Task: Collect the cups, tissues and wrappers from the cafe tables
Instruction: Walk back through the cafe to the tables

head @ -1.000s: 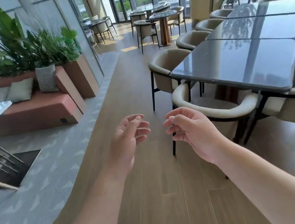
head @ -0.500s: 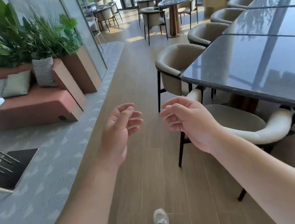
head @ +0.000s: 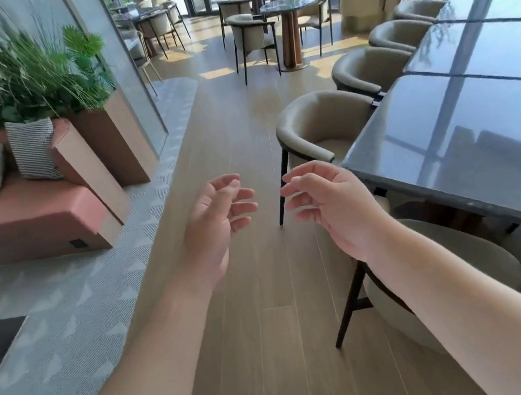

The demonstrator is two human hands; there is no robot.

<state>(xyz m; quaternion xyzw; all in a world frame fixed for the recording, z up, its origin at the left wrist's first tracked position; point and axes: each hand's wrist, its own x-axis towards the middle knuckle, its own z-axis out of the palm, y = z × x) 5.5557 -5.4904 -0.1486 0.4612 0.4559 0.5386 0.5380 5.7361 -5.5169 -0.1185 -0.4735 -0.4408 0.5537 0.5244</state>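
Observation:
My left hand (head: 219, 225) and my right hand (head: 333, 206) are held out in front of me over the wooden floor, palms facing each other, fingers loosely curled, holding nothing. A long dark glossy table (head: 469, 134) runs along my right, its near corner just beside my right hand; I see no cups, tissues or wrappers on its visible top. A small round table (head: 287, 5) stands far ahead, too distant to tell what lies on it.
Beige tub chairs (head: 319, 125) line the long table's left side, one right below my right forearm. A pink sofa (head: 25, 219) with cushions and planters (head: 105, 140) stands left on grey carpet. A wooden aisle (head: 233, 126) runs ahead between them.
I have walked forward along the aisle: the long table and chairs have come closer on my right. Both hands keep the same pose, holding nothing.

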